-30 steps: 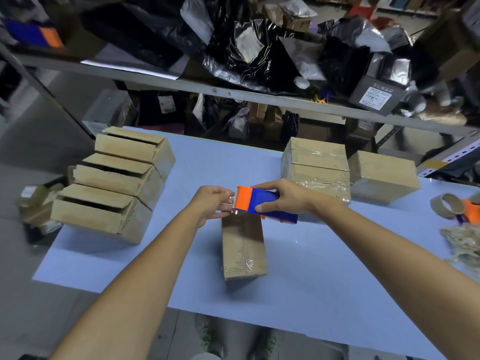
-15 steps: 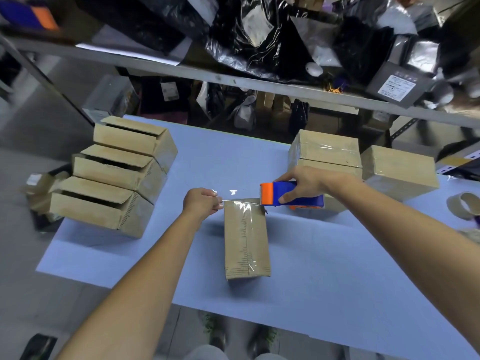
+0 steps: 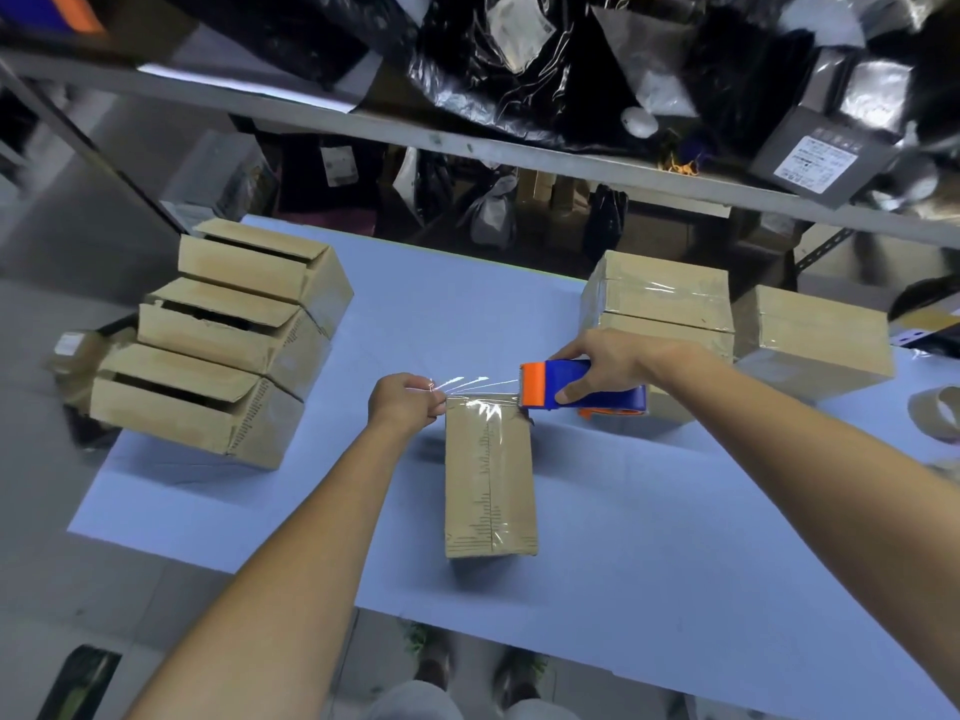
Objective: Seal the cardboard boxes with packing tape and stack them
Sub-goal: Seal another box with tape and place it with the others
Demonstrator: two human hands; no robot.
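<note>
Head view, looking down: the narrow cardboard box point(image 3: 491, 491) lies lengthwise in the middle of the blue table point(image 3: 675, 563), its short far end pointing at the shelving. A band of clear tape shines down the length of its top face.

Over to the left hand point(image 3: 408, 405), which sits just off the box's far left corner. Its grip is closed in a tight pinch, thumb and curled fingers clamped on the free end of the clear tape strip point(image 3: 467, 389). The strip runs taut to the right, catching the light, across the box's far edge and into the tape dispenser point(image 3: 582, 389), which has a blue body and an orange head. Whether the strip touches the cardboard there, I cannot tell through the glare.

The right hand point(image 3: 605, 363) has the dispenser wrapped up, fingers over the top and thumb on the near side. That grip is fully closed round it, just off the box's far right corner.

On the left of the table, three open-flapped boxes point(image 3: 228, 330) sit bunched together, touching, one behind the next. On the right, behind the dispenser, is a stack of two sealed boxes point(image 3: 665, 298), with another sealed box point(image 3: 815, 340) just beside it. A brown tape roll point(image 3: 935, 413) lies at the table's right edge. Beyond the table, a metal shelf point(image 3: 467, 142) carries black plastic bags point(image 3: 493, 70).
</note>
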